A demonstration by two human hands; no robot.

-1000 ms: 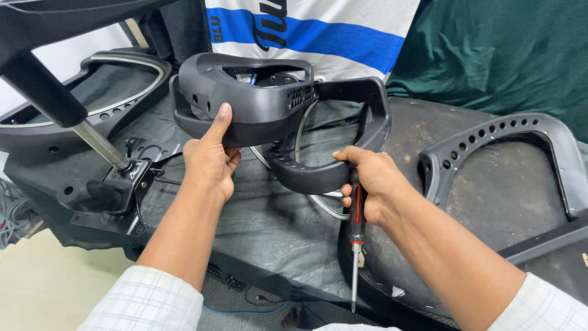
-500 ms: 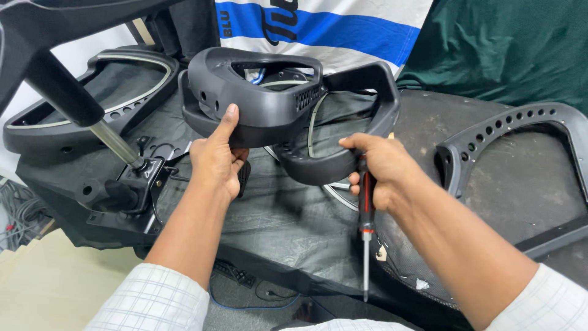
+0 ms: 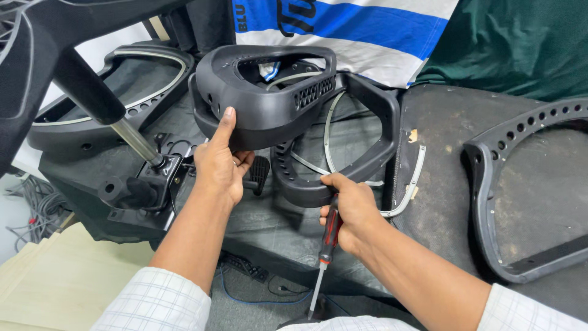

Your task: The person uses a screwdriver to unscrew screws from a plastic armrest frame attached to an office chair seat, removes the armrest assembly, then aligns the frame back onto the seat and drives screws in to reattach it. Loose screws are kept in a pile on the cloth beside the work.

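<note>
We see a matt black plastic frame [image 3: 269,104] at our left fingers; our right fingers wrap a screwdriver [image 3: 326,242] with a glossy red-and-black handle and bright metal shaft. Beneath them lies dull grey cloth [image 3: 269,214].

Chair shell [image 3: 263,104] left of perforated frame [image 3: 527,196]
</note>
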